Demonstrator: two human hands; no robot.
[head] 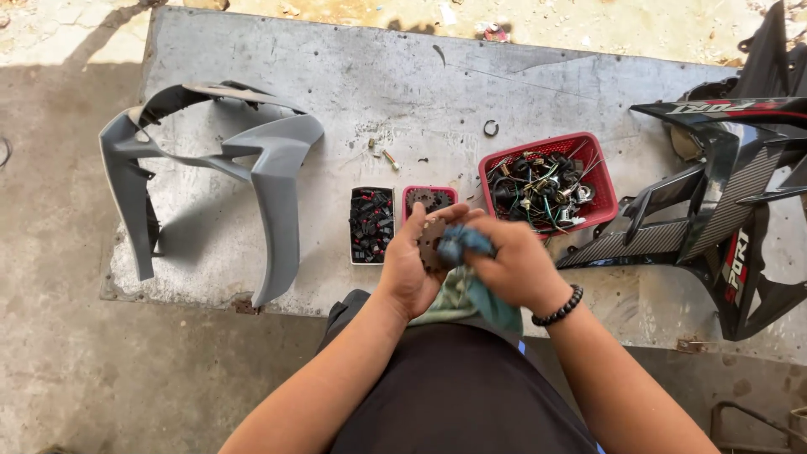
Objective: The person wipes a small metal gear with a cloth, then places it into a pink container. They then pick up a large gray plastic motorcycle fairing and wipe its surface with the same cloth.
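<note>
Left hand (409,262) is clamped round a small toothed metal disc (432,243) held over the surface (395,92), right hand (513,265) pinching a soft blue rag (467,244) against it. Disc looks stiff, probably greasy, so grip the edges.

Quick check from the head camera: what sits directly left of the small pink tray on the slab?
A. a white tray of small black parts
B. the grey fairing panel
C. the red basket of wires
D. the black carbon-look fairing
A: the white tray of small black parts lies right beside the small pink tray, on its left, above the left hand.
</note>
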